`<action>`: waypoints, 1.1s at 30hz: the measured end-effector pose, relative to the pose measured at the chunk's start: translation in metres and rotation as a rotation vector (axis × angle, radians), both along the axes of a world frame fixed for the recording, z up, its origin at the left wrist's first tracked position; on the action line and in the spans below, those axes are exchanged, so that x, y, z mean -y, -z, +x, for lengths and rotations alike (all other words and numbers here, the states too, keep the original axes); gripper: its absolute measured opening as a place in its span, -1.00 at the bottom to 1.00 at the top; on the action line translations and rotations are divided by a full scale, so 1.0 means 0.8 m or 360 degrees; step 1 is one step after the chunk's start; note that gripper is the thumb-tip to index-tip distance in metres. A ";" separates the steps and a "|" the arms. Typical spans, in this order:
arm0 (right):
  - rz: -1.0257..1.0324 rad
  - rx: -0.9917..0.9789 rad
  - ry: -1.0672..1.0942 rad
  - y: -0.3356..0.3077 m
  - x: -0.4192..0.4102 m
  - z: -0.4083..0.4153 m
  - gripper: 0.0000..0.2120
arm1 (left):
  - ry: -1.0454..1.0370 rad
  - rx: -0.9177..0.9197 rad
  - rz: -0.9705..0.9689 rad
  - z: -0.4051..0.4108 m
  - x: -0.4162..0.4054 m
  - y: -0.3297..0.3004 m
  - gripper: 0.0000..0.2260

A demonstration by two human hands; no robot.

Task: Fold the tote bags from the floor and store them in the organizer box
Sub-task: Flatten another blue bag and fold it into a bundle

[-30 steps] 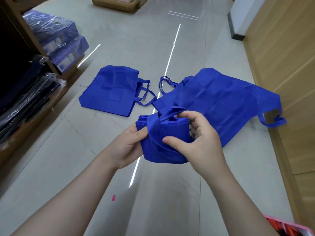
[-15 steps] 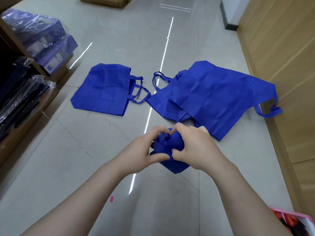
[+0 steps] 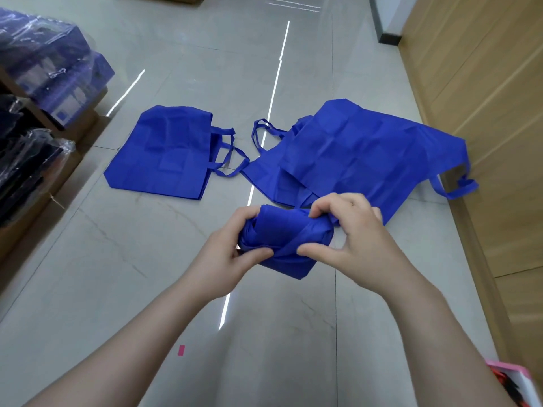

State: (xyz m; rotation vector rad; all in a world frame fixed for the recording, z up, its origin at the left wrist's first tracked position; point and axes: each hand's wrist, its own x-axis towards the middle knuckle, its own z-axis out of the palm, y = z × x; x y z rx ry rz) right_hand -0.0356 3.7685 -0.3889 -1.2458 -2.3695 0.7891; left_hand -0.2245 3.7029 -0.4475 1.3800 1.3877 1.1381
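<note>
At centre frame, the left hand and the right hand both grasp a rolled-up blue non-woven fabric tote bag, held above the grey tiled floor. Beyond it, a flat blue tote bag lies left of centre and a larger spread blue tote bag right of centre. A pink-rimmed box shows at the lower right corner.

Probably a stockroom: shelves of plastic-wrapped goods, tiled floor.
</note>
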 end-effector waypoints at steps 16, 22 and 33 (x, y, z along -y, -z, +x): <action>-0.0298 -0.0465 0.0099 0.041 -0.017 0.023 -0.85 | -0.0010 0.0999 -0.0528 0.010 -0.022 0.028 -0.58; -0.0927 -0.0816 0.0341 0.051 -0.017 0.024 -0.55 | -0.0137 0.0834 -0.0573 0.027 -0.032 0.035 -0.67; -0.0563 -0.0600 0.0511 0.071 -0.002 0.022 -0.82 | -0.0039 0.0882 -0.0573 0.069 -0.042 0.033 -0.71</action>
